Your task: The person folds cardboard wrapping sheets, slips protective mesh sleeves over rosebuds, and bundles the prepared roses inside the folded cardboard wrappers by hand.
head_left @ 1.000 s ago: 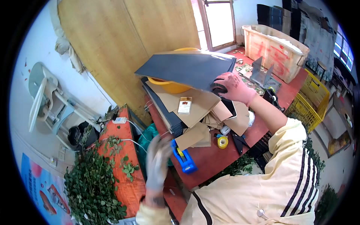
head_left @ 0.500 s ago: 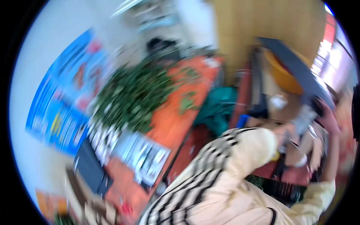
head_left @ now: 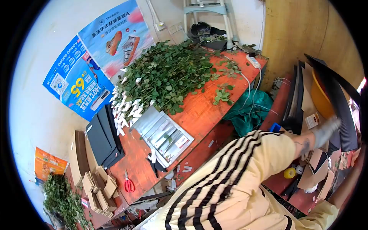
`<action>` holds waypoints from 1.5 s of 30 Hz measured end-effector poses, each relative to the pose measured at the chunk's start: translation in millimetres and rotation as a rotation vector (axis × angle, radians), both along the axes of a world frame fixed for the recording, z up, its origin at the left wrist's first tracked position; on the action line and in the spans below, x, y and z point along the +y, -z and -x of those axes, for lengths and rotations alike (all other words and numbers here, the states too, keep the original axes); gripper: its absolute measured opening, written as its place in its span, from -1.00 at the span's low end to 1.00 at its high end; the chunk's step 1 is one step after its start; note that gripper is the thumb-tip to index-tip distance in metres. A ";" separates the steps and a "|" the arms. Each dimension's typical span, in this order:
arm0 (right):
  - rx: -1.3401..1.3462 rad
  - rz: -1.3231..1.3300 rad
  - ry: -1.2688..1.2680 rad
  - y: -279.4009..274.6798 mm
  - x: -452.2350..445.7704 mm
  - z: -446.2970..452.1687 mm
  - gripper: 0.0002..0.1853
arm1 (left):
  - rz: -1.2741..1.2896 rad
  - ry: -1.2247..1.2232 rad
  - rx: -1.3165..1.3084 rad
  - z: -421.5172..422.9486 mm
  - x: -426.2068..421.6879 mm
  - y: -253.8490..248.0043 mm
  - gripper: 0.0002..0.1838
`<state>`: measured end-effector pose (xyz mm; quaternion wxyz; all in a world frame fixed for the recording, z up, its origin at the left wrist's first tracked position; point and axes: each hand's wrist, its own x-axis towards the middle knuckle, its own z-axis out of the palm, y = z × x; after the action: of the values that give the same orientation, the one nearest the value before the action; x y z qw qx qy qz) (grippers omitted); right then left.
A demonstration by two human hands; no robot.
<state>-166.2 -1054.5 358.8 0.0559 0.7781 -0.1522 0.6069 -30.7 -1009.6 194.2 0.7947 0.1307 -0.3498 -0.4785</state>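
Note:
My left hand (head_left: 326, 132), in a pale grey glove, reaches across the right-hand table beside a black ribbed sheet (head_left: 348, 134). Motion smears its fingers, so whether it touches or grips the sheet is unclear. Of my right arm only the forearm (head_left: 349, 182) shows at the right edge; the hand itself is out of view. Around my left hand are a yellow-orange basin (head_left: 322, 97), folded brown cardboard (head_left: 313, 174), a roll of yellow tape (head_left: 289, 173) and upright dark sheets (head_left: 293, 99).
An orange-red table (head_left: 207, 111) bears a heap of leafy rose stems (head_left: 165, 74) with white-wrapped heads. Also there are a clear-windowed packet stack (head_left: 168, 138), black folders (head_left: 102, 136), red scissors (head_left: 129, 184) and small cardboard pieces (head_left: 100, 189). A green plastic bag (head_left: 251, 111) lies between the tables.
My view has turned rightward and steadied, so the tables sit differently in frame. My right hand, earlier visible at a dark object, has left the view. My left hand has shifted toward the ribbed sheet.

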 end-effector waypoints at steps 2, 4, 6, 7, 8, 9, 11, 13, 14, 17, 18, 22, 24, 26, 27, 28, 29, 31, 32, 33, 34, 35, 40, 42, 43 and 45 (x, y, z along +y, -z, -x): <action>-0.001 0.084 -0.107 -3.6 73.0 19.6 -0.56 | 0.164 0.148 0.191 -33.3 73.7 -44.1 -0.06; 0.295 0.156 -0.201 55.5 101.1 74.7 -0.52 | 0.457 0.451 0.219 -93.3 105.5 -62.0 -0.12; 0.610 0.238 -0.285 99.9 129.1 109.8 -0.46 | 0.174 0.276 0.204 -140.6 152.2 -67.8 -0.37; 0.655 0.481 -0.425 103.1 146.9 89.7 -0.51 | 0.057 0.245 0.190 -163.6 167.5 -63.3 -0.48; 0.693 0.726 -0.564 106.2 164.3 69.0 -0.52 | -0.042 0.208 0.173 -183.6 181.7 -53.7 -0.58; 0.742 0.696 -0.665 119.0 173.6 54.0 -0.54 | -0.133 0.181 0.155 -200.3 198.5 -48.1 -0.64; 0.850 0.625 -0.861 144.8 192.0 25.7 -0.56 | -0.397 -0.155 0.149 -190.3 233.7 -66.2 -0.67; 0.930 0.638 -0.937 142.0 202.4 0.8 -0.60 | -0.525 -0.579 0.049 -194.8 257.3 -71.9 -0.64; 0.919 0.649 -0.937 138.7 206.6 -11.9 -0.63 | -0.430 -0.700 -0.031 -205.8 272.2 -71.7 -0.53; 1.084 0.391 -0.973 113.7 218.3 -25.7 -0.63 | -0.325 -0.762 -0.452 -186.5 342.2 -114.1 -0.44; 1.162 0.060 -1.037 111.1 221.1 -32.5 -0.59 | -0.416 -0.793 -0.636 -184.2 364.6 -116.8 -0.45; 0.624 0.025 -0.921 84.4 178.1 -56.0 -0.25 | -0.882 -0.717 -1.365 -143.5 425.4 -92.4 -0.45; 0.473 -0.067 -0.758 58.3 164.2 -85.4 -0.08 | -1.001 -0.560 -1.545 -101.9 449.7 -80.8 -0.47; 0.499 -0.284 -0.790 35.3 147.8 -127.4 0.13 | -0.798 -0.615 -1.433 -70.5 468.5 -53.0 -0.49; 0.598 -0.450 -0.986 32.9 135.3 -150.0 0.14 | -0.690 -0.696 -1.313 -55.1 477.8 -38.0 -0.49; 0.689 -0.643 -1.152 30.4 122.2 -172.2 0.15 | -0.717 -0.801 -1.275 -35.9 484.7 -32.6 -0.48; 0.849 -0.630 -1.212 36.1 107.9 -194.7 0.06 | -0.738 -0.907 -1.243 -19.2 500.9 -21.1 -0.48; 1.078 -0.459 -1.184 36.9 98.7 -243.8 -0.15 | -0.673 -1.096 -1.051 3.3 519.0 -9.3 -0.50; 1.131 -0.303 -1.105 32.4 104.3 -270.6 -0.26 | -0.864 -1.185 -0.975 7.7 532.7 -3.3 -0.50; 1.117 -0.351 -1.123 23.4 138.7 -279.3 -0.29 | -1.048 -1.247 -0.895 11.9 541.3 3.3 -0.50; 1.102 -0.398 -1.140 14.0 173.3 -288.5 -0.32 | -1.139 -1.449 -0.792 14.3 553.2 17.3 -0.49; 1.019 -0.263 -1.172 2.4 225.6 -302.3 -0.36 | -1.302 -1.582 -0.587 12.8 565.1 22.8 -0.51; 0.734 0.468 -1.050 -35.1 471.9 -386.8 -0.51 | -1.401 -2.068 -1.209 0.3 627.0 13.7 -0.57; 0.783 0.641 -1.029 -21.6 574.2 -434.3 -0.42 | -1.379 -1.769 -1.451 -25.2 628.2 2.5 -0.57; 0.801 0.807 -1.001 -10.4 617.7 -460.4 -0.31 | -1.383 -1.610 -1.444 -47.9 634.8 -1.4 -0.56; 0.845 0.821 -1.132 7.5 646.2 -487.8 -0.57 | -1.806 -1.252 -1.280 -99.7 664.7 28.9 -0.50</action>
<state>321.6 -408.3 351.3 0.0741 0.8178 0.5323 0.2059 69.0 -345.0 165.3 0.2027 0.9725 -0.0992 0.0582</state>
